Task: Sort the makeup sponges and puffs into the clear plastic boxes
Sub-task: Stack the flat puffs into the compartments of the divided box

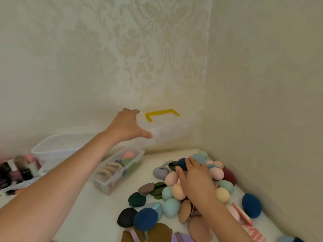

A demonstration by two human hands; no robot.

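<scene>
The left hand (127, 126) sets a spread grip on the yellow-handled clear box (167, 131), while the right hand (197, 182) lies straight-fingered over the sponge pile (172, 206), touching a navy sponge (181, 163).

A bare strip of bench (97, 215) runs from the near edge toward the corner, between the narrow clear box (111, 179) and the pile of sponges and puffs (171, 205). The lidded box (171, 133) closes the back. The pile fills the right side up to the wall (262, 102).
</scene>
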